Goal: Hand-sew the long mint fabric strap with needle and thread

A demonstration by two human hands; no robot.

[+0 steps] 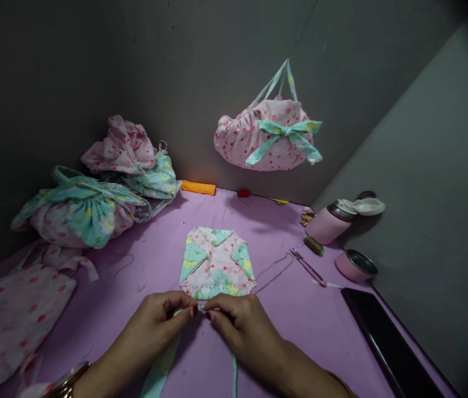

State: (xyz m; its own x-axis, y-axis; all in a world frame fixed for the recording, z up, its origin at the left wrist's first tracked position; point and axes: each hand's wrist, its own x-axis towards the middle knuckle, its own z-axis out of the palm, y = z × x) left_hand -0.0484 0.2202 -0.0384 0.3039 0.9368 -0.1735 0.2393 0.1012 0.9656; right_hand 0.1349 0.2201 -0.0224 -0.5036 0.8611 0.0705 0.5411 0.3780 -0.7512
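Ribbon [161, 365] of pale green cloth is pinched between the person's two hands, its gripped part lying right at the fingertips, in the small gap where the hands almost meet. The left hand [165, 319] has thumb and forefinger closed on it, and a wide, flat length runs down from there toward the person, beside the left forearm. The right hand [240, 320] pinches the ribbon just beside the left, thumb and forefinger drawn together. A narrow green cord [234, 378] comes out below the right hand; whether it belongs to the same ribbon cannot be told, since the palm hides the join.

Just beyond the fingertips, a pink and green patch [218, 265] lies flat on the purple cloth [292, 342]; whether the knuckles touch its near edge is unclear. Right of the patch, well apart from the grip, lie the snips [310, 268].
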